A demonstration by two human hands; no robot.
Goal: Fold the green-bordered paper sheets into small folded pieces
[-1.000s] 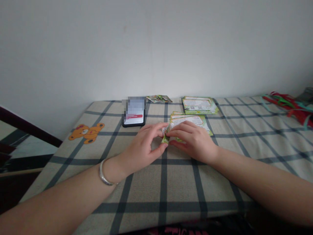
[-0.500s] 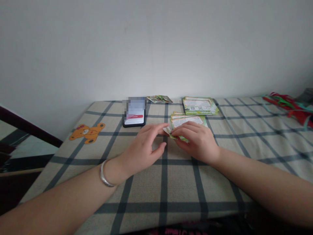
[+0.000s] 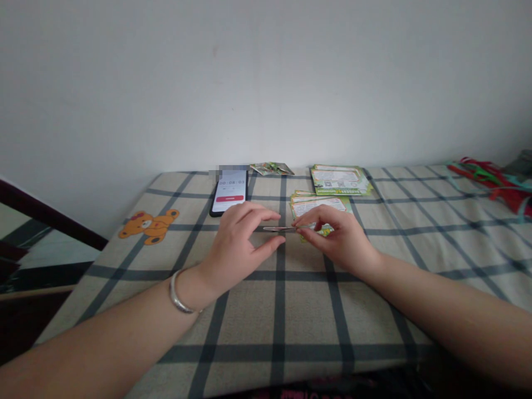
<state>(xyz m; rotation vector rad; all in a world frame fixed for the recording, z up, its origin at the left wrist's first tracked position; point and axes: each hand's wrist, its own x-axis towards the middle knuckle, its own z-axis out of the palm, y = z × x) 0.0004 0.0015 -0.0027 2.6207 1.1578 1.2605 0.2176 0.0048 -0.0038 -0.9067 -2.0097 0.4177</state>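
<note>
Both hands are up over the checked cloth [image 3: 374, 288] that covers the tabletop, and between them sits one thin card [image 3: 279, 228], seen almost edge-on, lying flat and level just above the cloth. The left hand [image 3: 236, 249] has it at its left end: thumb under, fingers curled over the top, grip pressed together on the card. The right hand [image 3: 338, 238] pinches the other end between thumb and forefinger, the remaining fingers bent loosely behind. So the card hangs between the two grips, near the middle of the tabletop, right above a dark line of the check pattern. There's a silver bangle [image 3: 178, 293] on the left wrist.

Just behind the right hand lies a loose pile of green-edged cards [image 3: 311, 204], fanned a little, and beyond it a second, tidier stack [image 3: 338, 179] near the wall. To the left of that stack, a few small folded pieces [image 3: 271, 168] lie close to the wall. A phone [image 3: 229, 191] lies face up behind the left hand, screen lit with a timer and a red bar. An orange bear [image 3: 146, 225] is printed on the cloth at the left. Far right, red and green ribbons [image 3: 494, 180] lie in a heap at the cloth's edge.
</note>
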